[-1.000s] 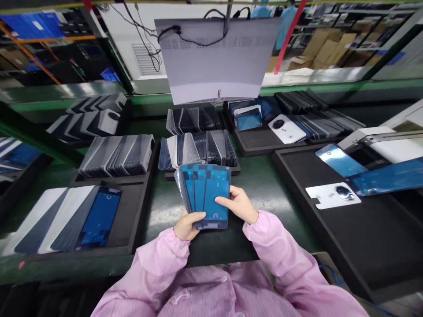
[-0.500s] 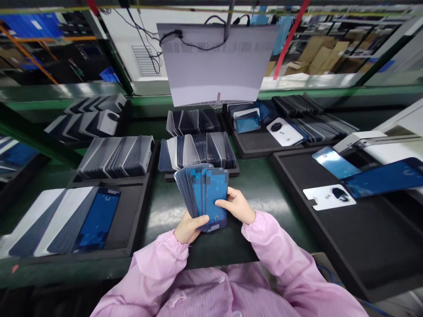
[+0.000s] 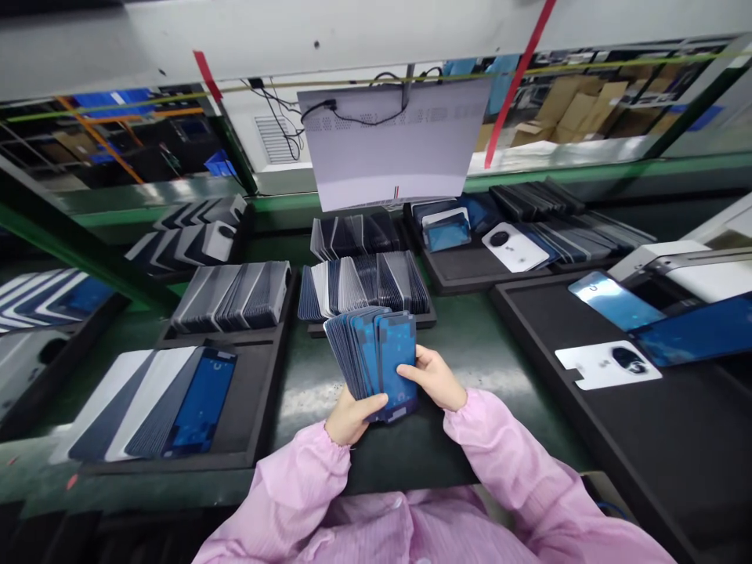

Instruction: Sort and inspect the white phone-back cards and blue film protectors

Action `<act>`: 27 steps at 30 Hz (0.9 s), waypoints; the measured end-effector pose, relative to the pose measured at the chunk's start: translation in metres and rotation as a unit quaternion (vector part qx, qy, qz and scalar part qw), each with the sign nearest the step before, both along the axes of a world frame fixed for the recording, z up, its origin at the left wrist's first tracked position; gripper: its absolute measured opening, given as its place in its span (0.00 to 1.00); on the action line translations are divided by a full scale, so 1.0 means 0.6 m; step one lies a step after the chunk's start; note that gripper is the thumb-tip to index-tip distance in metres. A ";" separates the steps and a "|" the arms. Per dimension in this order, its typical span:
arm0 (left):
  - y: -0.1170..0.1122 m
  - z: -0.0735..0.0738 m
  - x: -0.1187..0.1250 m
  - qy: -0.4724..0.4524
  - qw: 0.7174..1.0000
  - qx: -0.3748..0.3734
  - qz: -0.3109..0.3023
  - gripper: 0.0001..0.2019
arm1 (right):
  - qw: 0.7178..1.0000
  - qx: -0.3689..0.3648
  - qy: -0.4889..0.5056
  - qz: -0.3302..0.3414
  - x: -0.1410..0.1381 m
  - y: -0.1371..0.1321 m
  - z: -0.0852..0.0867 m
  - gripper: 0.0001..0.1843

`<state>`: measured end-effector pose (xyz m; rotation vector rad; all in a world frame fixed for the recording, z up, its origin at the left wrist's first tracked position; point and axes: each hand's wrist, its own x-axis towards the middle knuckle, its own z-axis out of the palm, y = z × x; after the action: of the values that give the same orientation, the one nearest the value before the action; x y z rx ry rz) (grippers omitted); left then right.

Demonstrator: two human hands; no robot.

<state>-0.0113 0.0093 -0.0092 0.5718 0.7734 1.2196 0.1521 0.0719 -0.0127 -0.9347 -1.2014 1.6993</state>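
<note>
A fanned stack of blue-filmed phone panels (image 3: 395, 352) is held upright-tilted above the green bench. My left hand (image 3: 351, 413) is closed round the stack's lower left side, thumb across the front. My right hand (image 3: 435, 377) pinches the right edge of the front panels, its thumb lying on the blue face. The fingers behind the panels are hidden. Just beyond the stack, a black tray (image 3: 432, 317) carries rows of similar panels (image 3: 367, 286) standing on edge.
To the left, a black tray (image 3: 250, 407) holds fanned white and blue panels (image 3: 200, 403). On the right, another black tray (image 3: 634, 439) bears a white phone back panel (image 3: 608, 365) and blue sheets. A monitor's back (image 3: 393, 145) hangs ahead, and a green post (image 3: 88, 243) slants at left.
The view has tilted up and turned left, so the bench appears lower and further right. Both hands still hold the stack, with the front panels spread slightly differently.
</note>
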 end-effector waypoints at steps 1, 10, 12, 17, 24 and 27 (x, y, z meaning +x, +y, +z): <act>0.000 0.000 0.000 -0.006 1.000 -0.003 0.001 0.29 | 1.000 -0.008 0.001 0.004 0.002 0.001 0.001 0.21; 0.009 0.003 -0.010 -0.010 0.997 -0.067 0.038 0.30 | 0.991 -0.018 0.102 -0.083 0.036 0.021 0.016 0.20; 0.007 0.003 -0.006 -0.003 0.999 -0.043 0.026 0.30 | 0.996 -0.020 0.066 -0.054 0.024 0.013 0.011 0.20; 0.000 0.004 -0.001 -0.004 1.000 -0.017 -0.002 0.32 | 0.999 -0.035 0.010 0.010 0.005 0.000 0.003 0.18; 0.001 0.008 -0.010 -0.040 0.997 -0.066 0.013 0.30 | 0.993 -0.030 0.082 -0.077 0.042 0.021 0.019 0.20; 0.001 0.007 -0.008 -0.024 0.999 -0.042 0.019 0.30 | 0.996 -0.023 0.074 -0.051 0.039 0.018 0.016 0.19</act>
<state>-0.0163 0.0098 -0.0050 0.4585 0.7936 1.2260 0.1752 0.0828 -0.0028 -0.8676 -1.0051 1.6894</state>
